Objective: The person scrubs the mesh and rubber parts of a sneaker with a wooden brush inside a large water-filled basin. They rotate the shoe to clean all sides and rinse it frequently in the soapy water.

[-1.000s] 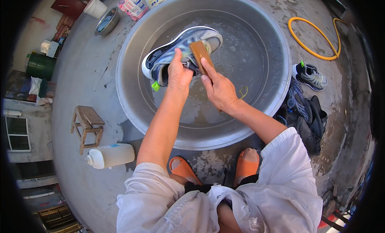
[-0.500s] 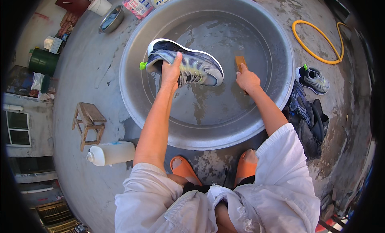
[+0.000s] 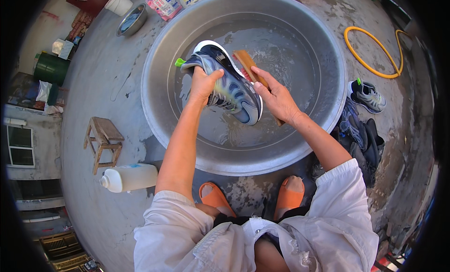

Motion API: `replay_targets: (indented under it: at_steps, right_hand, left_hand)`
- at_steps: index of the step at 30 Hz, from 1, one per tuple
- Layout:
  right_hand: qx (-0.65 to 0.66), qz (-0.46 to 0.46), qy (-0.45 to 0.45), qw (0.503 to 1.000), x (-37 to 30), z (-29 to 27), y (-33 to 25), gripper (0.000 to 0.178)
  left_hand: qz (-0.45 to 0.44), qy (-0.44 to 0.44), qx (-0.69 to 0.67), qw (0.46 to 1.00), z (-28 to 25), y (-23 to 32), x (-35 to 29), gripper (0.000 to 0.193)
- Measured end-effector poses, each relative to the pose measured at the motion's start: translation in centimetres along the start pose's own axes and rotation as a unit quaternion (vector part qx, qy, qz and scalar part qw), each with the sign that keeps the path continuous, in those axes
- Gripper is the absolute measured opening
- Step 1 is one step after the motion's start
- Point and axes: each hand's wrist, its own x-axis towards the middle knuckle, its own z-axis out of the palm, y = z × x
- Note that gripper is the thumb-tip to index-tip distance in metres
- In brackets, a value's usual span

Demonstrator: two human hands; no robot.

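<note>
My left hand (image 3: 205,83) grips a grey and blue sneaker (image 3: 234,96) by its opening, fingers hidden inside and thumb on the upper. The sneaker is tilted, its white sole edge turned up and to the right, toe pointing lower right. In my right hand (image 3: 277,95) is a wooden scrub brush (image 3: 248,63) with reddish bristles, which meet or nearly meet the sole. Both are over a wide grey metal basin (image 3: 318,126) holding shallow murky water (image 3: 286,52).
A matching sneaker (image 3: 369,96) and a pile of dark shoes (image 3: 363,131) lie right of the basin. A yellow hose (image 3: 375,74) curls beyond them. To the left are a wooden stool (image 3: 104,140), a white jug (image 3: 131,177) and a metal bowl (image 3: 133,21). Orange slippers (image 3: 289,197) stand below the basin.
My right hand has lifted the brush from low over the water, leftward to the sneaker's sole. The sneaker has moved slightly right, its toe swung downward.
</note>
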Motion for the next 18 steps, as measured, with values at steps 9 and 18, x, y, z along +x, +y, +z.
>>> replay_targets:
  at_steps: [9,18]
  right_hand:
    - [-0.155,-0.001,0.143,0.978,6.4,-0.4,-6.7,0.044]
    - [-0.243,-0.035,0.028,0.969,1.2,-1.8,-7.9,0.045]
  left_hand:
    - [0.067,-0.150,0.063,0.984,4.2,1.5,-1.9,0.067]
    - [0.144,-0.122,0.223,0.956,3.1,1.7,-1.5,0.046]
